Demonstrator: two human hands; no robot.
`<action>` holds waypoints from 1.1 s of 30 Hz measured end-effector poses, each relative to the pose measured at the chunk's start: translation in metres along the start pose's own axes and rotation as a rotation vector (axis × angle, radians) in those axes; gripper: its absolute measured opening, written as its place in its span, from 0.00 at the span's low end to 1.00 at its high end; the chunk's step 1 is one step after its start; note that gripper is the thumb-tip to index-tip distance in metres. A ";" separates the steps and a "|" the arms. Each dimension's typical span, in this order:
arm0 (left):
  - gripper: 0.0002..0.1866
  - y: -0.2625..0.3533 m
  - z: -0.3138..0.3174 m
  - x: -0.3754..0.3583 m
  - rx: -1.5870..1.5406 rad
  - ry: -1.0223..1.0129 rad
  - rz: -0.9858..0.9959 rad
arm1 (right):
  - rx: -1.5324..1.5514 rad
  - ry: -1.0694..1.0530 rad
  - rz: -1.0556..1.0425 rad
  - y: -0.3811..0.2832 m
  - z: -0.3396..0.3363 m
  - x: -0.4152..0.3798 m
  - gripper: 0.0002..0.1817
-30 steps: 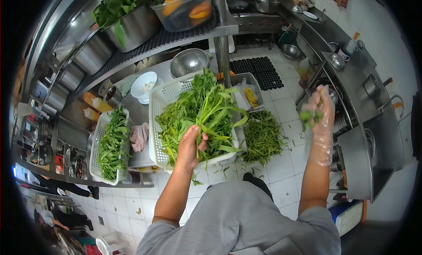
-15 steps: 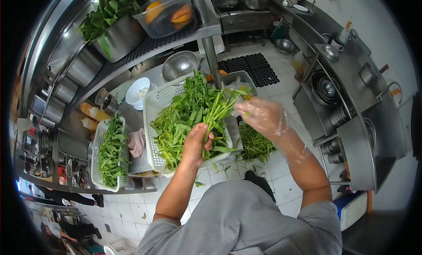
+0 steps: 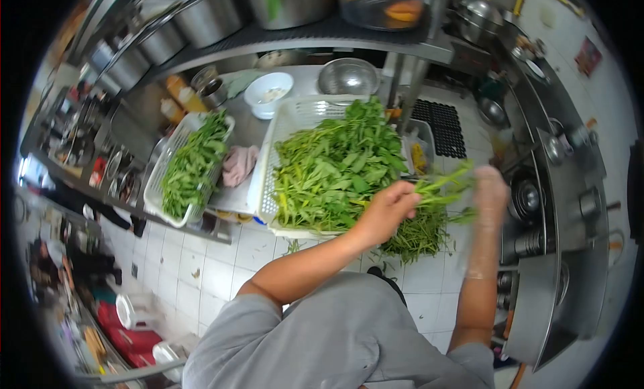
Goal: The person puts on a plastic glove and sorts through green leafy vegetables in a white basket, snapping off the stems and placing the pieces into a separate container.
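Bare and closed, my left hand [image 3: 391, 211] grips a bunch of leafy green stems [image 3: 436, 186] that look like water spinach. The stems point right, beyond the front right corner of a large white perforated basket [image 3: 267, 154]. Heaped in that basket are more leafy greens [image 3: 342, 168]. My right hand [image 3: 492, 188], in a clear plastic glove, is just right of the stem ends; motion smears its fingers. Below the held bunch lies a pile of cut green stems [image 3: 419, 238].
A smaller white basket of greens [image 3: 159, 178] stands left, beside a pink cloth [image 3: 239, 165]. Behind are a white bowl [image 3: 268, 87], a steel bowl [image 3: 347, 79] and sauce bottles [image 3: 191, 98]. A shelf edge [image 3: 282, 43] with pots overhangs the back. A person's dark-clothed legs [image 3: 100, 202] show far left.
My view has swung to the right. My left hand has carried the bunch from over the basket to its right front corner. My right hand has moved right, now blurred.
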State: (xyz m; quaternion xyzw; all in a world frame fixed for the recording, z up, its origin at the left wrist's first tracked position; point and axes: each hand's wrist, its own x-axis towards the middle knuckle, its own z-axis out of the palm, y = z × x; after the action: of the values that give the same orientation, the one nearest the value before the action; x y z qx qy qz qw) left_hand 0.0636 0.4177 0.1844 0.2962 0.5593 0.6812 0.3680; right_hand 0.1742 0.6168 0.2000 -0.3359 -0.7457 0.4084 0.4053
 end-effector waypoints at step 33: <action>0.07 0.085 -0.196 0.020 1.069 0.823 0.639 | 0.440 -0.333 0.157 0.030 -0.008 -0.049 0.12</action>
State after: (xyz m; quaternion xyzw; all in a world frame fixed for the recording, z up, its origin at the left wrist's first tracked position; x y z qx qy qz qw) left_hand -0.1221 0.3189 0.2281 0.3037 0.7935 0.4460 -0.2813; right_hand 0.2082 0.5922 0.1604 -0.2248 -0.6673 0.6399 0.3077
